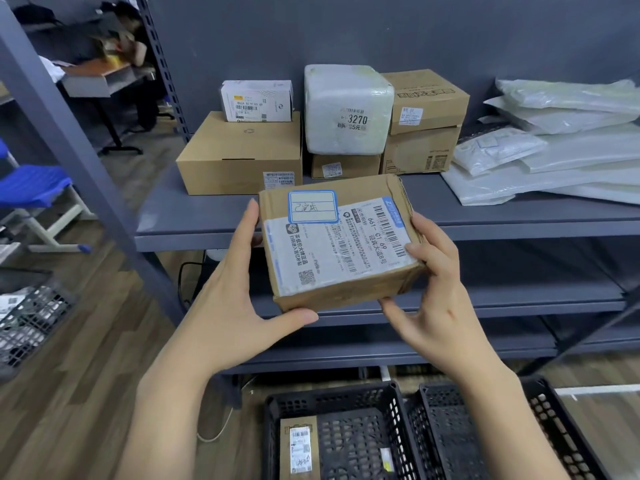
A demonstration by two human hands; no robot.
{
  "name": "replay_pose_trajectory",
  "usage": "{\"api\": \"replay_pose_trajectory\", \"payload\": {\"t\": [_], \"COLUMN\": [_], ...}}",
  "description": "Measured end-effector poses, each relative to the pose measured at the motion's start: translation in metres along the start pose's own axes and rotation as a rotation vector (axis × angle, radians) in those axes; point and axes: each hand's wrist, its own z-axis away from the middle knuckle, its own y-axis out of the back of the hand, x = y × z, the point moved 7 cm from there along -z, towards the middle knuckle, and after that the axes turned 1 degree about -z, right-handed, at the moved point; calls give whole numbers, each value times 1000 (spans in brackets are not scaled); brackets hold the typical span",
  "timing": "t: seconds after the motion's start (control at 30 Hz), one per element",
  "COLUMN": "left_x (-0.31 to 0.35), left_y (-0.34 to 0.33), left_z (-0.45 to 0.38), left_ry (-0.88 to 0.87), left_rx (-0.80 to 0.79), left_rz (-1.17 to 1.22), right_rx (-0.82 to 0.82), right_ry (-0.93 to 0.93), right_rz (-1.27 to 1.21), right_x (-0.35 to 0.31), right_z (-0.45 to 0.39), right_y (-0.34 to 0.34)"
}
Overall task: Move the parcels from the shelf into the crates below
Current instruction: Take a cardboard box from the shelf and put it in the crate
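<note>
both hands, left hand (231, 299) and right hand (440, 289), clasp a small brown cardboard parcel with a white shipping label (337, 242) by its opposite short ends. it hangs in front of the grey metal shelf (194, 220), long axis running hand to hand. the black perforated plastic crate (346, 427) lies straight below the parcel, equally near either hand.

Lighting: even, diffuse, indoor; moderately bright, cool cast. Source not in view. Shadows: soft, deepest under the grey shelf (519, 220) and btwn lower tiers. Glare: mild sheen on the white poly mailers (571, 133) and shelf front edge. Focus: centre sharp, held carton's shipping label (339, 244) legible. Blur: top-left background smeared. Distortion: wide-angle; shelf upright (69, 143) bows at edges.
</note>
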Motion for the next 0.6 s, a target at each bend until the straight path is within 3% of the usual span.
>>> {"api": "replay_pose_trajectory", "payload": {"t": [0.2,0.33,0.5,0.6], "left_x": [-7,-8,14,21], "left_y": [8,16,-15,-22], "left_z": [5,3,5,6], "left_ry": [-59,-52,-120,-102], "left_rx": [-97,-62,-153,-130], "left_rz": [116,159,171,243], "right_rx": [-38,-85,-67,-75], "right_ry": [-40,-106,-227,-285], "right_rz": [-15,-43,8,2], "right_x": [3,6,14,16], "right_z": [5,10,11,10], "right_y": [6,9,15,18]}}
